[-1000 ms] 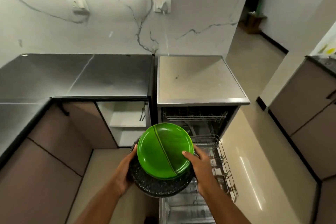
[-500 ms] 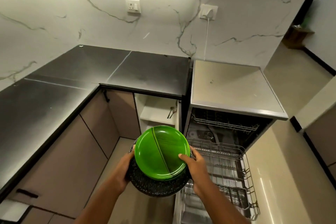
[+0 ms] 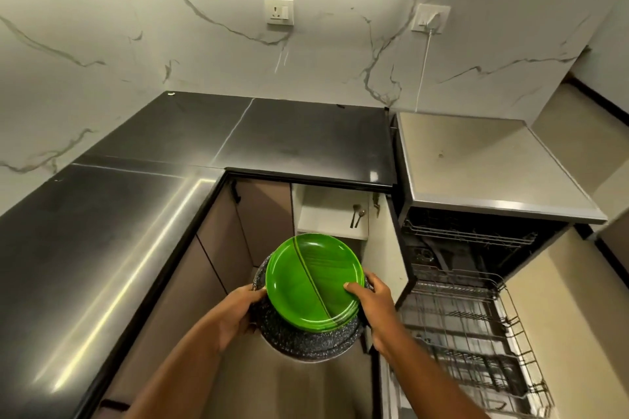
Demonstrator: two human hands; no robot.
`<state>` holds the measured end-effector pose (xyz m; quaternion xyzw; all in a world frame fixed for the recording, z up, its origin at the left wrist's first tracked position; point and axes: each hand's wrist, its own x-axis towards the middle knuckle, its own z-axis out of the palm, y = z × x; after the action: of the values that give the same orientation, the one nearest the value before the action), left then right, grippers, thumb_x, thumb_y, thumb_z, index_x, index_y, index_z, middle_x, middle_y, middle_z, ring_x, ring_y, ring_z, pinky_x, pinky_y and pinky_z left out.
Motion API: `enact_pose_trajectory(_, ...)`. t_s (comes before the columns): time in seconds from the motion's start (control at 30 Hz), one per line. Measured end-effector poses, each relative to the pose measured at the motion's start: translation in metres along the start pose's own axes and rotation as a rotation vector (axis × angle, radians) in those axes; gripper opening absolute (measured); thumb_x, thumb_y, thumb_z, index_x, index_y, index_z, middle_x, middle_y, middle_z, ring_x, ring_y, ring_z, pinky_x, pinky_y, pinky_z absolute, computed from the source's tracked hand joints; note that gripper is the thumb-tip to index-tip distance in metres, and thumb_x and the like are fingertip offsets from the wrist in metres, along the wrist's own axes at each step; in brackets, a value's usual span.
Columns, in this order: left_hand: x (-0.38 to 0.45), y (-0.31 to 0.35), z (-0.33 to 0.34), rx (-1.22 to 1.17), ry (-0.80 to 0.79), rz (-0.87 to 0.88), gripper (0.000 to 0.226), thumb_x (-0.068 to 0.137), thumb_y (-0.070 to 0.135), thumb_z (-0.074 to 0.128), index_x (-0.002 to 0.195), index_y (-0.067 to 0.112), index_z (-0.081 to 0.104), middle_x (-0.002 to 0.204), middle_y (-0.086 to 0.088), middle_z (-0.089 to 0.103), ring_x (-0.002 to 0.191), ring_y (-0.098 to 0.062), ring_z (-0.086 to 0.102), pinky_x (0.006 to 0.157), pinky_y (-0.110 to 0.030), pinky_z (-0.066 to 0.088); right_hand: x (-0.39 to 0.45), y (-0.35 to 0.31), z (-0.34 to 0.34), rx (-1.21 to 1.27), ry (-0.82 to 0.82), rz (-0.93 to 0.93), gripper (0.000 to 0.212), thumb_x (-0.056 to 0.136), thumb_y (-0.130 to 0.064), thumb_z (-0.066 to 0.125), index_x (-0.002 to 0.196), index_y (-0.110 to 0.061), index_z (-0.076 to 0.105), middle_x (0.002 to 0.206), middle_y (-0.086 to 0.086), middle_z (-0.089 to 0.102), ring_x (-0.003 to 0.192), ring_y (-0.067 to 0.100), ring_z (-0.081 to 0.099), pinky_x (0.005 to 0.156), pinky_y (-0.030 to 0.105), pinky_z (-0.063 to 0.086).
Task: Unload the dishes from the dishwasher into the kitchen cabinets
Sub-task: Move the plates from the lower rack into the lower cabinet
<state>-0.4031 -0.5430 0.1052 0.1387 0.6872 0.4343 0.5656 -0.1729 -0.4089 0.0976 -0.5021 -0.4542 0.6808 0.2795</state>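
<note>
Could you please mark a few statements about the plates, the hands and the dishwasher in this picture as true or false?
1. Both hands hold the stack: the left hand and right hand grip its sides. True.
2. The green plate lies under the dark speckled plate. False: it lies on top.
3. The dishwasher's lower rack is pulled out. True.
4. The cabinet under the counter is closed. False: it stands open, with two spoons on its shelf.
</note>
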Motion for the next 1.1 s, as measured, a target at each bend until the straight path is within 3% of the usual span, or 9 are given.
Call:
enact_pose_trajectory(0.13,0.017,0.005,-0.022,-0.199,-0.101,0.019,0.030,0.092,0.004,0.059,0.121,0.002,0.060,0.108,-0.020,0.069,0.094,-0.032,0.065,0.078,-0.040,0.057,0.012,-0.003,0.022,0.010,0.014,-0.002,0.052,0.085,-0.006,0.070,0.133,-0.020,0.055,0.111,0.008,0.070,0.096,0.024,0.071,0.075,0.032,0.058)
enact_pose_trajectory(0.27,0.038,0.008,-0.032,-0.261,-0.098,0.029,0.033,0.087,0.001,0.063,0.119,0.010,0.066,0.111,-0.019,0.071,0.094,-0.031,0.067,0.076,-0.040,0.060,0.032,-0.003,0.029,0.003,0.036,0.002,0.058,0.084,-0.005,0.071,0.137,-0.019,0.053,0.116,0.009,0.069,0.100,0.026,0.070,0.082,0.037,0.059)
enact_pose_trajectory(0.37,0.060,0.010,-0.030,-0.263,-0.021,0.041,0.031,0.090,-0.003,0.060,0.119,0.009,0.064,0.104,-0.018,0.074,0.090,-0.031,0.070,0.078,-0.042,0.060,0.053,-0.001,0.033,-0.001,0.048,0.023,0.058,0.084,-0.004,0.070,0.138,-0.018,0.053,0.115,0.010,0.069,0.099,0.026,0.071,0.079,0.035,0.059)
enact_pose_trajectory(0.53,0.092,0.023,-0.024,-0.303,0.002,0.032,0.030,0.090,-0.007,0.059,0.102,0.021,0.061,0.089,-0.011,0.077,0.072,-0.023,0.073,0.070,-0.044,0.061,0.099,0.002,0.034,-0.040,0.041,0.054,0.056,0.084,-0.003,0.069,0.136,-0.017,0.055,0.114,0.009,0.070,0.100,0.026,0.070,0.081,0.036,0.058)
enact_pose_trajectory(0.63,0.128,0.036,-0.022,-0.295,0.016,-0.007,0.039,0.089,-0.006,0.060,0.118,0.020,0.059,0.098,-0.012,0.076,0.076,-0.024,0.073,0.065,-0.041,0.061,0.141,0.003,0.033,-0.079,0.022,0.080,0.056,0.084,0.000,0.067,0.137,-0.017,0.054,0.114,0.008,0.069,0.102,0.026,0.068,0.087,0.040,0.057)
enact_pose_trajectory(0.8,0.196,0.058,-0.010,-0.211,0.053,-0.050,0.040,0.092,-0.003,0.059,0.122,0.023,0.061,0.098,-0.006,0.076,0.089,-0.023,0.071,0.085,-0.044,0.058,0.212,0.006,0.028,-0.120,0.009,0.139,0.058,0.086,-0.001,0.068,0.137,-0.021,0.052,0.116,0.006,0.068,0.103,0.023,0.067,0.085,0.036,0.057)
enact_pose_trajectory(0.9,0.246,0.066,0.003,-0.153,0.078,-0.080,0.039,0.093,-0.003,0.058,0.120,0.025,0.061,0.096,-0.006,0.076,0.078,-0.018,0.072,0.062,-0.031,0.059,0.260,0.015,0.020,-0.173,0.031,0.156,0.061,0.084,-0.002,0.071,0.138,-0.022,0.051,0.122,0.007,0.066,0.105,0.022,0.065,0.086,0.035,0.056)
enact_pose_trajectory(1.0,0.306,0.061,0.005,0.002,0.072,-0.066,0.040,0.092,0.002,0.063,0.124,0.025,0.061,0.109,-0.007,0.073,0.093,-0.024,0.070,0.075,-0.042,0.060,0.313,0.041,0.014,-0.219,0.067,0.202,0.063,0.082,-0.003,0.074,0.138,-0.022,0.053,0.122,0.008,0.067,0.101,0.021,0.066,0.081,0.030,0.056)
enact_pose_trajectory(1.1,0.366,0.038,0.003,0.161,0.056,-0.062,0.032,0.081,0.017,0.072,0.107,0.033,0.068,0.106,-0.010,0.074,0.098,-0.029,0.069,0.084,-0.056,0.057,0.354,0.072,0.009,-0.193,0.106,0.271,0.067,0.077,-0.014,0.080,0.138,-0.019,0.053,0.125,0.009,0.065,0.104,0.024,0.066,0.081,0.031,0.057)
